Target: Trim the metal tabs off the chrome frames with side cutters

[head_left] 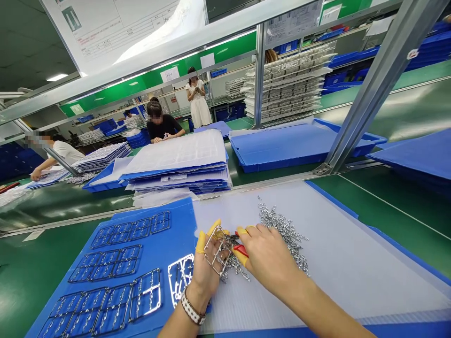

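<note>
1. Left hand [205, 273]: yellow-covered fingers clamped on silver frame [219, 249], tilted, above white sheet [352, 263] near its left edge.
2. Right hand [266, 256]: fingers wrapped round red-handled cutters [241, 250], tips beside frame; contact unclear.
3. Small silver pieces [283, 230] heaped from near white sheet's far edge; more below frame.
4. Blue sheet [183, 213], left: dark frames [115, 264], three rows.

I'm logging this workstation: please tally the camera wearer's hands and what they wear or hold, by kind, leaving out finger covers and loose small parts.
Hands: 2 (left hand, right hand)
Silvery frame: 1
Red-handled tool: 1
Wristband: 1
Total: 5
</note>
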A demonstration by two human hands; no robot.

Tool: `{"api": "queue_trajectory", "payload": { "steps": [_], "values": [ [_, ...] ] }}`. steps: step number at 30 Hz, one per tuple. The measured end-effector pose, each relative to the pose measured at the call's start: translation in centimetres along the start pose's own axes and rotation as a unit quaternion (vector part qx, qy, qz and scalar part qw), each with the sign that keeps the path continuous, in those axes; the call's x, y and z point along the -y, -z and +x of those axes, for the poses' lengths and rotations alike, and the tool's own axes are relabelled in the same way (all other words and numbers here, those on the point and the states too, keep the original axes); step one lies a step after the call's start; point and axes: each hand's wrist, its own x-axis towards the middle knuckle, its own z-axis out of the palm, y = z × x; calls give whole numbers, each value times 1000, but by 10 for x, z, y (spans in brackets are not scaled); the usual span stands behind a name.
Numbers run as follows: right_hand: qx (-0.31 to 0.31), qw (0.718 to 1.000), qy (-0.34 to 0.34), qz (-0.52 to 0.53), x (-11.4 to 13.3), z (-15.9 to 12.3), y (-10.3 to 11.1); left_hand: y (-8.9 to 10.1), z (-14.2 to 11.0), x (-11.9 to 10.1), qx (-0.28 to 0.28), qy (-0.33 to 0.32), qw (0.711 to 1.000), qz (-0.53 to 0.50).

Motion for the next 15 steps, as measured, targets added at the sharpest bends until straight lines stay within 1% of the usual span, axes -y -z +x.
{"api": "queue_trajectory", "payload": {
  "steps": [4,7,10,15],
  "values": [
    [21,1000,-9,7,-8,-15,-8,-2,0,-1,30,36,997,-58],
    [38,999,-16,12,-8,-20,-13,-3,0,0,43,57,994,-82],
    [36,999,-20,12,-6,-19,-16,-5,-1,0,49,62,993,-87],
    [29,999,-12,10,-3,-15,-17,-6,-1,0,41,50,995,-76]
  ]
}}
